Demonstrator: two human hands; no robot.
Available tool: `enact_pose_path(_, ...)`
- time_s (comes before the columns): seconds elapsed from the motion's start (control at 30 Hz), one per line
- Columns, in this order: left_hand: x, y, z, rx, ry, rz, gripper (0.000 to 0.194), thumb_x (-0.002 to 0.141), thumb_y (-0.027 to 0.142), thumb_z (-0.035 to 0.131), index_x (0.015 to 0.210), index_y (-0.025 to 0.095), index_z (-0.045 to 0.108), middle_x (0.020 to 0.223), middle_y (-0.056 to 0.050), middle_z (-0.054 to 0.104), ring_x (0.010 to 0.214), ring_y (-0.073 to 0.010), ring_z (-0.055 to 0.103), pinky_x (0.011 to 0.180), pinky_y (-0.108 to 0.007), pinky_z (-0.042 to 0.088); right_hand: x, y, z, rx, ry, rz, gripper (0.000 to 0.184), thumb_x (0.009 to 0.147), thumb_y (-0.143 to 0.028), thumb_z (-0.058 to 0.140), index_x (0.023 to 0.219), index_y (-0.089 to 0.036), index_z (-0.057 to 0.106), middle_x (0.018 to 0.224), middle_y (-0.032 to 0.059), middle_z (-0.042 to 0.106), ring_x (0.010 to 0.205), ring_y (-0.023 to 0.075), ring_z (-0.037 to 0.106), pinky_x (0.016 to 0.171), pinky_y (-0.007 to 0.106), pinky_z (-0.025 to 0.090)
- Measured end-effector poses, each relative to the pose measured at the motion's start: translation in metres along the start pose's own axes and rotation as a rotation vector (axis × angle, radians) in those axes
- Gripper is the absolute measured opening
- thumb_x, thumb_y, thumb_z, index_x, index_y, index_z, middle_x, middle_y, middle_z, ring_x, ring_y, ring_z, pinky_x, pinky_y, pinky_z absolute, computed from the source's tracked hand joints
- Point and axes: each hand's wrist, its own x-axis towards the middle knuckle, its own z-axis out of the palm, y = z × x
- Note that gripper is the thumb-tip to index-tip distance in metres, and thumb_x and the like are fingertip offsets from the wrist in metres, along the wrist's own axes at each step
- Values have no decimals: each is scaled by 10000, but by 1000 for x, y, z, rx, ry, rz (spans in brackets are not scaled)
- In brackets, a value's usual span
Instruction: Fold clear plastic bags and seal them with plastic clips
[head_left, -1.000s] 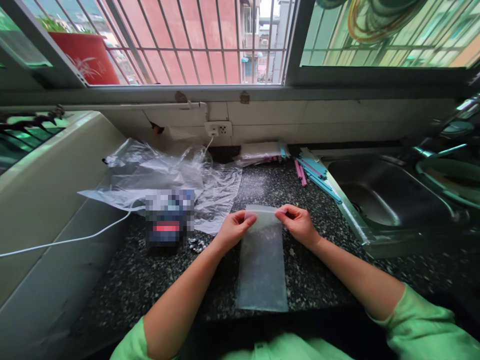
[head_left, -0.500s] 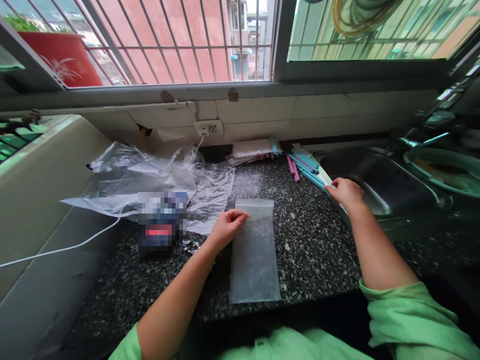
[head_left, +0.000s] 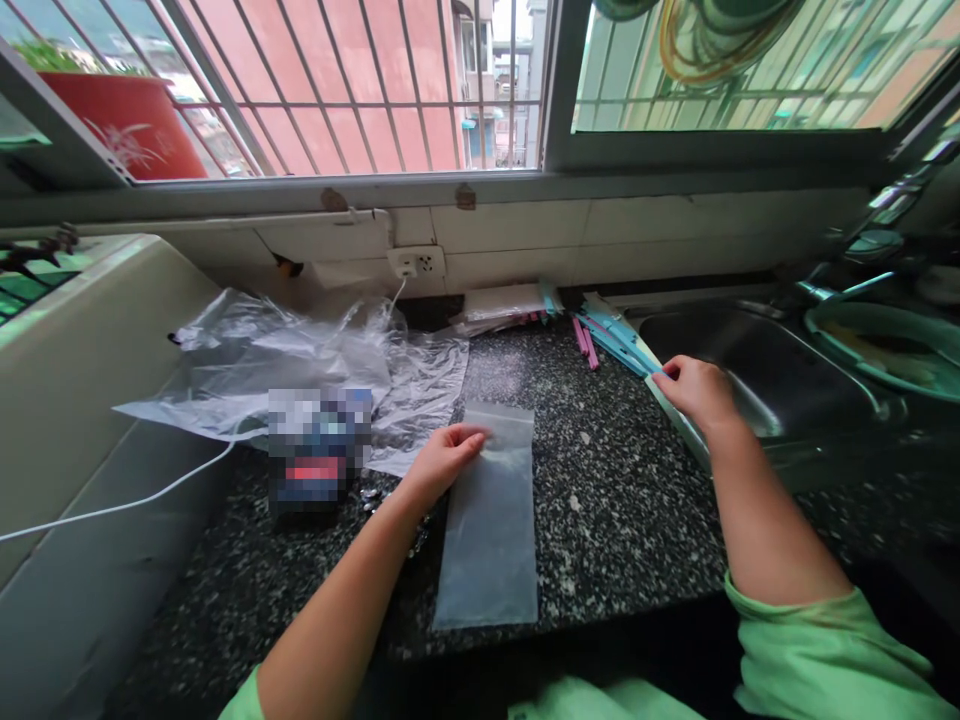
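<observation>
A small clear zip bag (head_left: 491, 520) lies flat on the speckled black counter (head_left: 622, 500), its opening pointing away from me. My left hand (head_left: 442, 462) rests on the bag's upper left corner, fingers curled and pinching its edge. My right hand (head_left: 694, 390) is out at the right by the sink's rim, fingers closed around the near end of a pale blue strip from the pile of blue and pink strips (head_left: 611, 335). What exactly sits inside those fingers is partly hidden.
Crumpled clear plastic sheeting (head_left: 315, 350) covers the counter's left part, with a blurred dark box (head_left: 319, 445) in front of it. A white cable (head_left: 112, 505) runs from the wall socket (head_left: 416, 263). A steel sink (head_left: 757, 365) lies right, a beige appliance (head_left: 82, 400) left.
My right hand let go of the bag's top edge and moved right to the strips by the sink. The left hand stayed on the bag, which shifted slightly.
</observation>
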Motion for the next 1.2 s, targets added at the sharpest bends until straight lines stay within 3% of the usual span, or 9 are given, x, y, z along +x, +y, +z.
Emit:
enact_pose_path(0.17,0,0,-4,-49,-52,-60,396,544,408,685,811,117,671,545,24,558,474,-74,402,466,-193,264,-17,-30,12,267,206,-364,153,721,-317,540,694,-179,600,661,49,624,574,175,556,540,273,392)
enact_pose_path(0.27,-1,3,-4,-155,-86,-80,333,555,366,685,788,129,668,632,-2,612,531,-89,468,508,-200,318,-32,-51,18,428,266,-587,124,754,-284,524,741,-173,575,682,45,608,589,158,546,570,271,421)
enact_pose_path(0.37,-2,5,-3,-226,-80,-91,297,547,326,682,773,135,659,614,8,598,515,-80,458,504,-197,315,-51,-68,19,592,278,-717,106,781,-282,531,774,-179,556,680,29,586,580,137,529,559,253,434)
enact_pose_path(0.5,0,2,-2,-260,-63,-92,310,521,322,679,760,131,632,604,17,579,501,-79,453,492,-197,308,-77,-85,20,762,255,-783,84,793,-271,551,791,-187,546,656,6,566,546,113,503,530,231,433)
enact_pose_path(0.6,0,-1,0,-218,-54,-86,246,529,333,663,646,133,579,522,38,510,459,-69,404,466,-196,275,-87,-95,28,794,239,-861,84,799,-271,554,798,-187,548,672,15,587,560,116,516,541,236,439)
enact_pose_path(0.7,-1,-2,2,-170,-28,-75,205,524,311,636,559,145,521,477,53,452,440,-64,366,449,-198,253,-87,-99,40,759,239,-911,86,808,-276,541,799,-191,555,701,30,617,607,131,550,576,250,452)
enact_pose_path(0.83,-2,1,3,-176,9,2,158,508,266,598,587,139,546,514,49,482,475,-68,389,468,-192,279,-81,-100,50,702,231,-924,81,808,-270,543,809,-191,564,706,32,629,623,142,564,589,261,456)
enact_pose_path(1.07,-1,-1,4,-174,37,-2,136,517,255,585,580,142,547,489,52,461,466,-72,381,470,-197,271,-81,-98,51,727,173,-933,76,817,-224,523,870,-188,564,744,37,621,625,133,567,549,243,449)
enact_pose_path(1.2,-2,1,4,-167,57,2,201,521,234,577,695,138,608,517,53,483,471,-71,385,473,-195,269,-81,-98,51,714,172,-889,74,814,-226,526,871,-191,559,747,38,613,650,142,567,556,248,447)
